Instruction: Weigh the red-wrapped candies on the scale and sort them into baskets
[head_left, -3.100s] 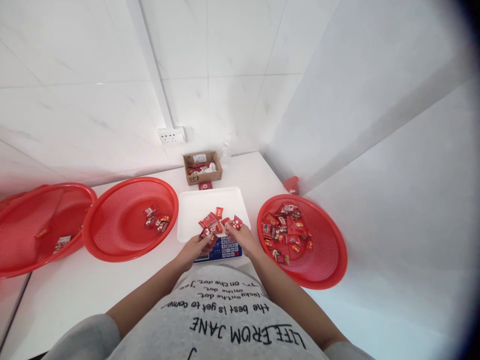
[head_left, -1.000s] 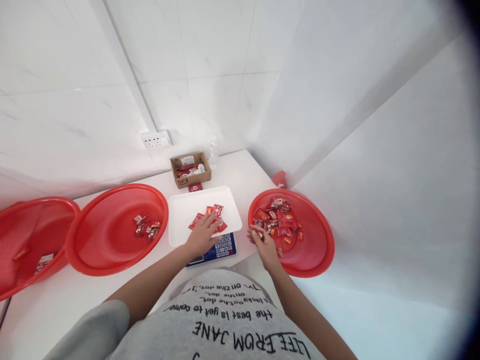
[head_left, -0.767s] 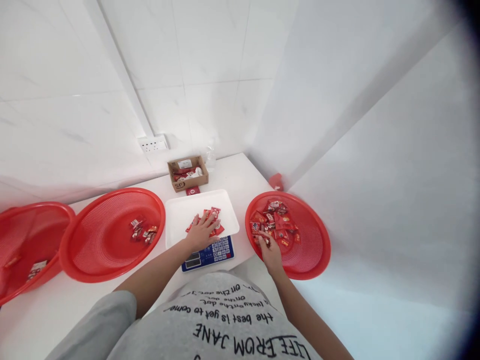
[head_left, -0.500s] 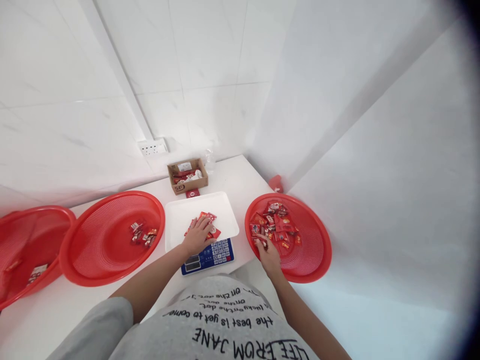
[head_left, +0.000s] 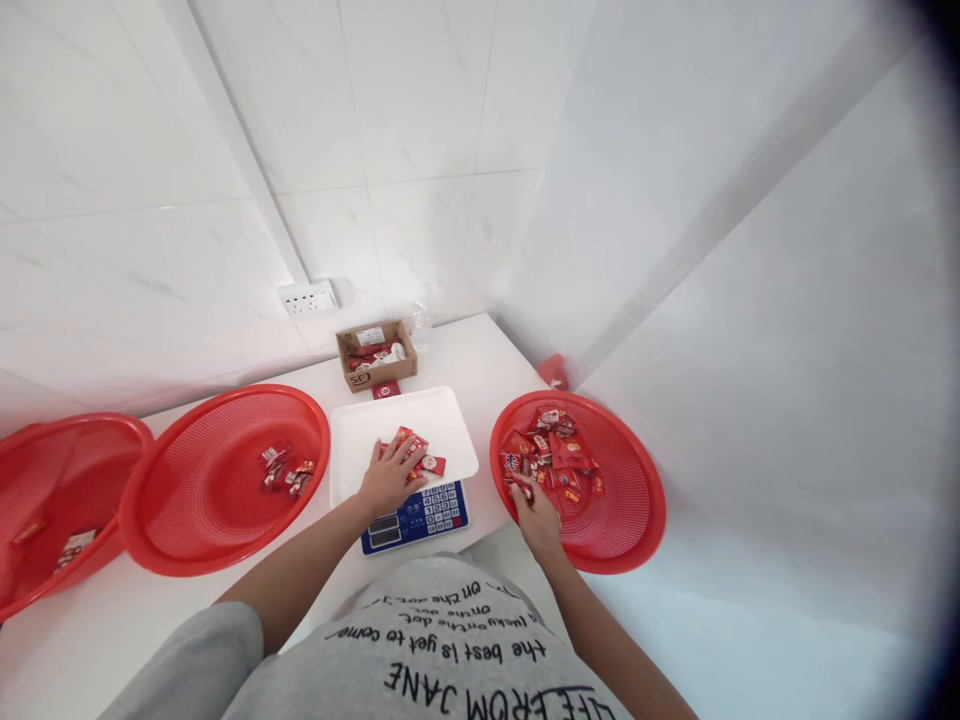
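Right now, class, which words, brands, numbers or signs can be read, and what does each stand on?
"the best is yet to come": grey shirt, upside down
"on the dot": grey shirt
"LIFE FROM JANE": grey shirt, partly cut off
"SF": cardboard box
"4 5 6", "1 2 3", "0": scale keypad
"枣": packet in the right basket
Too small or blurred: other packets, box label, scale display.
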